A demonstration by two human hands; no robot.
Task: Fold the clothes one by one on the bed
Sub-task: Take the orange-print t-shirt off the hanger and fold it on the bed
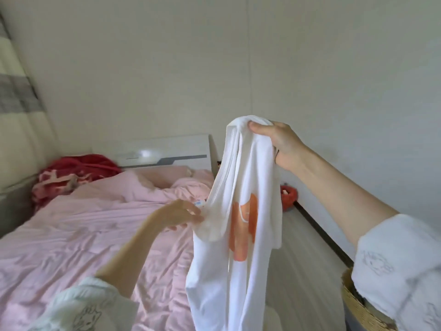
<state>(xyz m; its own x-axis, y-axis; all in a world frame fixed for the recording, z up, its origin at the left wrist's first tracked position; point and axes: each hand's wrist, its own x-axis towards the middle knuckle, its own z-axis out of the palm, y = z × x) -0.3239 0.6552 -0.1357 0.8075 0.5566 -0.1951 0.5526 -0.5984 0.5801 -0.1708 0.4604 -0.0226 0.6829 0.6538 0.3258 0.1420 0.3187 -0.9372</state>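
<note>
A white T-shirt (pixel 241 177) with an orange print hangs in the air beside the bed's right side. My right hand (pixel 278 139) grips its bunched top edge, thumb over the cloth, held high. My left hand (pixel 177 215) is lower, at the shirt's left edge, with its fingers touching or pinching a fold of the fabric; the blur hides the exact hold. The bed (pixel 78 225) with a crumpled pink quilt lies under and left of the shirt.
A red blanket (pixel 71 174) is heaped at the bed's head by the white headboard (pixel 164 150). A woven basket (pixel 358 306) stands at lower right on the wooden floor. A red object (pixel 289 195) sits by the wall. Curtains hang left.
</note>
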